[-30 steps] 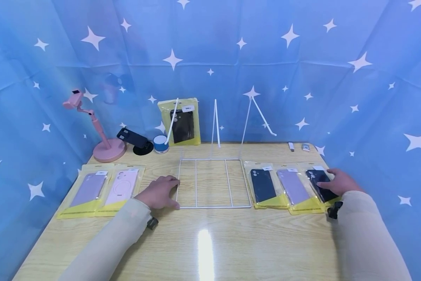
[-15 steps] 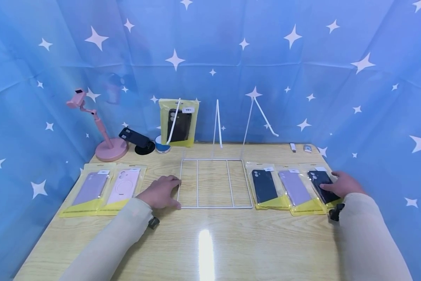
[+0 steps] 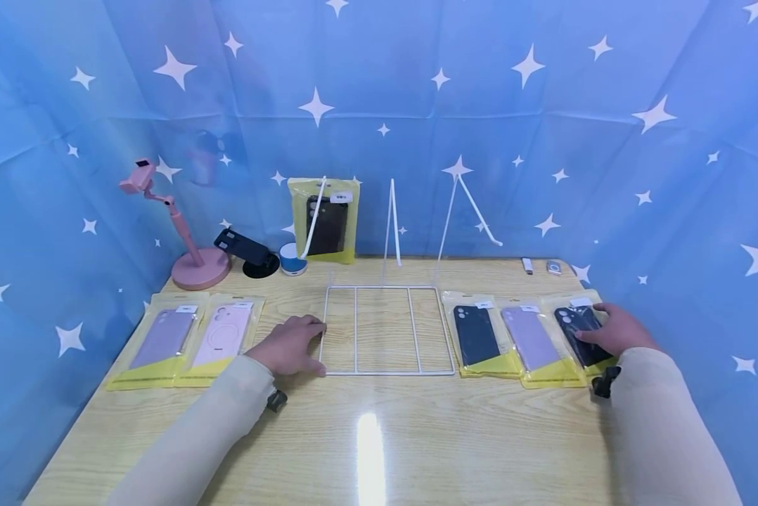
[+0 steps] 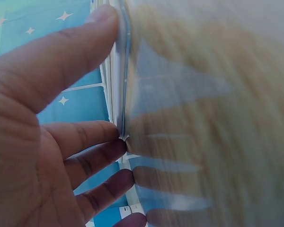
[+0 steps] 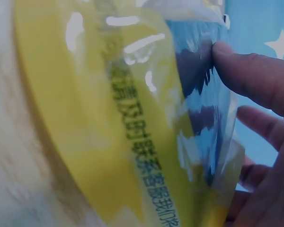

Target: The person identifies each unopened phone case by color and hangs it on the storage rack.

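Note:
My left hand (image 3: 290,346) rests at the left side of the white wire rack (image 3: 388,373), fingers and thumb spread and touching its base edge. In the left wrist view those fingers (image 4: 97,161) are nearly straight. At the far right, my right hand (image 3: 621,332) pinches the edge of a bagged black phone case (image 3: 575,325), thumb on top. The right wrist view shows its yellow bag bottom (image 5: 104,118) close up, the other fingers partly hidden behind the bag. A bagged purple phone case (image 3: 531,337) and a bagged dark phone case (image 3: 476,334) lie beside it.
One bagged black phone case (image 3: 327,228) hangs on the rack's left hook. Bagged purple (image 3: 162,339) and pink (image 3: 222,336) phone cases lie at left. Behind are a pink stand (image 3: 200,270), a black phone holder (image 3: 246,249), a blue cylinder (image 3: 290,261) and two small items (image 3: 553,267).
The hanging bag sways slightly on its hook. The top of the black case's bag under my right hand shifts a little. The head view moved slightly; my left hand stays in place.

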Motion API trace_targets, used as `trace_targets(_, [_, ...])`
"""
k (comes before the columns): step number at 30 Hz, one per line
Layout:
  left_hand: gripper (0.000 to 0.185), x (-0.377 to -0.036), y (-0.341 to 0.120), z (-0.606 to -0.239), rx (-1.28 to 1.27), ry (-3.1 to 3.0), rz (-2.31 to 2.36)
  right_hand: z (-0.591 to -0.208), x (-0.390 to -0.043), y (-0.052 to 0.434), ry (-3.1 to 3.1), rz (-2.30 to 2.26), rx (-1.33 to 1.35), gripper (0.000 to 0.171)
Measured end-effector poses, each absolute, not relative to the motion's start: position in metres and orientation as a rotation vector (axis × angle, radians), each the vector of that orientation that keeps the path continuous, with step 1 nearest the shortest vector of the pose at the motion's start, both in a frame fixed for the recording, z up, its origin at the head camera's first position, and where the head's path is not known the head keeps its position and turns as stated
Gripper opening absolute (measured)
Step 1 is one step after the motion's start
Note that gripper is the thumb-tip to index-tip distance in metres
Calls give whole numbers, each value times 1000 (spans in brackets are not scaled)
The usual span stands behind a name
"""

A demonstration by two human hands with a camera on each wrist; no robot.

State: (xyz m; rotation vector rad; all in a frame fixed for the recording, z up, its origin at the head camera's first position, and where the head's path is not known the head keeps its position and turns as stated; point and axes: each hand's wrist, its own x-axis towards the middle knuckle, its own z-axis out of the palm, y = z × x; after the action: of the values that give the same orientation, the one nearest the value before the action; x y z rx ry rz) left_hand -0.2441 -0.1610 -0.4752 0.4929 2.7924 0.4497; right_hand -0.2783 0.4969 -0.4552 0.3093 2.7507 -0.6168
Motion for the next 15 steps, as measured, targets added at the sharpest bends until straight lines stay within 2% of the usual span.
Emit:
trace_targets(4, [92,-244,-162,-474,499,2785,452,-453,-279,498,2725,-693,331,119])
trace_targets(15, [93,-245,-161,-474,467,2775,478,-435,-276,497,2731,-849,175,81])
